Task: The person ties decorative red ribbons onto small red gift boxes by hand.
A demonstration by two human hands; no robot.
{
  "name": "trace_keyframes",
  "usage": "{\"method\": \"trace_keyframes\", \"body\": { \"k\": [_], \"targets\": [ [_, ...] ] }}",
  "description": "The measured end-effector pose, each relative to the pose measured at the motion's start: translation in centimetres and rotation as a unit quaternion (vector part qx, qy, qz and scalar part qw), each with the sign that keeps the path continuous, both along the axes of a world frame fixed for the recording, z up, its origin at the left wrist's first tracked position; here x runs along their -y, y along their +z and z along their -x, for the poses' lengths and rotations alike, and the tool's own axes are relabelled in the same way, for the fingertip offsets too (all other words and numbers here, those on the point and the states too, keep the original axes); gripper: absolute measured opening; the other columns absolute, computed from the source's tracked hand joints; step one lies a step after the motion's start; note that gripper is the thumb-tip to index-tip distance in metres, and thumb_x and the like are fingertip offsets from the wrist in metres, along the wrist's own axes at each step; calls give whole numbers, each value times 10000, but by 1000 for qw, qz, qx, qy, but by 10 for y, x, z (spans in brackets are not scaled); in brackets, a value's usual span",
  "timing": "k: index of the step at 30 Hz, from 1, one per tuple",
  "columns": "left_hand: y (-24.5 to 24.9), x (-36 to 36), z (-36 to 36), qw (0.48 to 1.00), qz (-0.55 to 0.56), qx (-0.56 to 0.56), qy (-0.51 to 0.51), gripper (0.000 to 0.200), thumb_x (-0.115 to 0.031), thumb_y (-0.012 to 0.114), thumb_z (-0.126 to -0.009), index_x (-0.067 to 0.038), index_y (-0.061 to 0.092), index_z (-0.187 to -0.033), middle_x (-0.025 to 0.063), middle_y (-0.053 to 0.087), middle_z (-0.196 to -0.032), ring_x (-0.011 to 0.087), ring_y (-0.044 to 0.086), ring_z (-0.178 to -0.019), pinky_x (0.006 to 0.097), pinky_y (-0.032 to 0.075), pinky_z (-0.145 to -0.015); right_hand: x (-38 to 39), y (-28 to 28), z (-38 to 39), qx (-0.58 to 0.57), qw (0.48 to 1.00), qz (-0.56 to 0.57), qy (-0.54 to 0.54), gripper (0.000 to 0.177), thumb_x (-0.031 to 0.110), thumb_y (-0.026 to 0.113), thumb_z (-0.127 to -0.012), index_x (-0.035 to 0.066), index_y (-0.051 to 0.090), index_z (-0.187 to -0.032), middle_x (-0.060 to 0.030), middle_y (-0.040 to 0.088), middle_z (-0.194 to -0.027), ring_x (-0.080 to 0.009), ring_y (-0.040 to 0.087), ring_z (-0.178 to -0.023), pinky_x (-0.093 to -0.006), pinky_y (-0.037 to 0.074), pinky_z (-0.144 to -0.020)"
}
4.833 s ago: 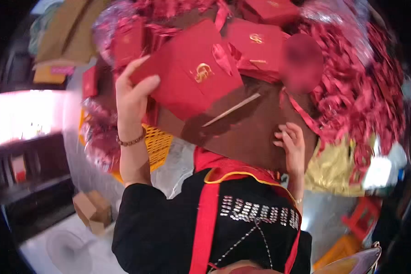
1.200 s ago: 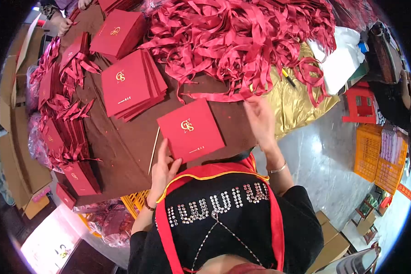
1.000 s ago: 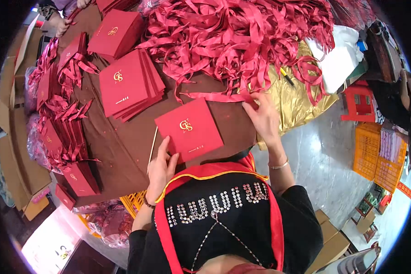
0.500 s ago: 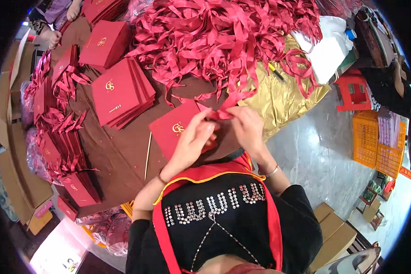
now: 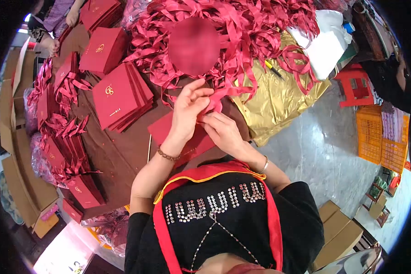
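Note:
A red square folder [image 5: 162,129] with a gold logo lies on the table, partly hidden under my hands and forearms. Above it, my left hand [image 5: 190,109] is closed with curled fingers, thumb and forefinger at a strip of red ribbon [image 5: 219,95]. My right hand [image 5: 223,132] pinches the same ribbon just below, its fingertips close to the left thumb. The exact grip points are partly covered by the fingers. From there the ribbon runs toward a big heap of red ribbons [image 5: 242,41], part of which is blurred by a round patch.
Stacks of red folders [image 5: 118,98] stand on the brown tablecloth [image 5: 118,155], with more ribboned ones along the left edge. Gold sheeting [image 5: 274,105] carries a yellow-black pen [image 5: 273,68]. A thin stick [image 5: 149,148] lies left. Another person's hand [image 5: 52,47] shows at the far left.
Both hands have shifted left, the left one rising and turning more upright, the right one dropping lower. The ribbon moved with them, and my arms now cover the folder's logo.

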State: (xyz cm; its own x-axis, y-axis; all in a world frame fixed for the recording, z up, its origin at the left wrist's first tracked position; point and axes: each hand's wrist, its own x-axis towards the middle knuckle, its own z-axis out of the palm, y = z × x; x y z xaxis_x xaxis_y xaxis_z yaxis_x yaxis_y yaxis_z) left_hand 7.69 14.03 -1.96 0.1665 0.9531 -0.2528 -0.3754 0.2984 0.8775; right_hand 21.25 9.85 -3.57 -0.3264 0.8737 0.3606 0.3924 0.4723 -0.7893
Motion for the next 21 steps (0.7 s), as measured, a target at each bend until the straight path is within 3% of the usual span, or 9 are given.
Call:
{"method": "trace_keyframes", "body": {
  "k": [6, 8, 12, 16, 17, 18, 19, 21],
  "targets": [
    [10, 3, 19, 987, 90, 132, -22, 457, 49, 556, -846, -26, 426, -1277, 130, 581, -1086, 191, 610, -912, 299, 520, -798, 2, 12, -2, 28, 999, 14, 22, 173, 26, 631, -790, 18, 613, -962, -117, 592, -816, -290, 585, -739, -353, 484, -657],
    [19, 2, 26, 988, 93, 120, 15, 468, 47, 558, -844, -36, 423, -1284, 164, 583, -1106, 222, 620, -916, 314, 524, -800, 4, 13, -3, 50, 997, 30, 50, 165, 41, 637, -795, 23, 622, -959, -114, 589, -793, -281, 584, -707, -348, 483, -628],
    [44, 0, 76, 970, -33, 230, 77, 491, 44, 554, -844, 12, 394, -1307, 236, 525, -1223, 253, 605, -992, 306, 522, -820, 11, 16, -2, 26, 997, 17, 73, 161, 56, 628, -816, -7, 618, -963, -132, 604, -783, -291, 595, -682, -354, 490, -602],
    [59, 16, 125, 957, -87, 150, 232, 457, 57, 543, -849, 16, 418, -1286, 227, 507, -1248, 258, 564, -1088, 322, 491, -918, 16, 19, -3, 2, 985, 126, 118, 175, 71, 610, -840, -36, 613, -979, -146, 625, -794, -265, 626, -703, -337, 502, -628],
    [53, 22, 142, 951, -108, 141, 253, 473, 68, 537, -848, 23, 389, -1295, 221, 509, -1235, 281, 539, -1129, 343, 472, -951, 18, 14, -3, -20, 982, 135, 128, 188, 92, 598, -870, -35, 611, -1007, -103, 645, -786, -188, 620, -669, -291, 489, -601],
    [47, 29, 157, 949, -106, 136, 263, 473, 68, 537, -848, 23, 389, -1295, 221, 509, -1235, 281, 539, -1129, 343, 472, -951, 19, 13, -3, -23, 980, 139, 139, 188, 92, 598, -870, -35, 611, -1007, -103, 645, -786, -188, 620, -669, -291, 489, -601],
    [40, 38, 171, 939, -110, 107, 309, 481, 79, 534, -845, 27, 363, -1293, 222, 501, -1234, 295, 533, -1135, 353, 468, -958, 20, 13, -4, -76, 942, 289, 150, 185, 111, 590, -884, -19, 615, -1014, -69, 648, -790, -135, 582, -635, -252, 458, -567],
    [36, 53, 191, 924, -113, 74, 357, 522, 113, 535, -827, 11, 297, -1281, 204, 460, -1210, 341, 512, -1149, 397, 461, -971, 13, 35, -4, -119, 805, 565, 136, 174, 163, 564, -917, 31, 624, -1014, 8, 645, -805, -8, 439, -571, -155, 336, -497]
  ]
}}
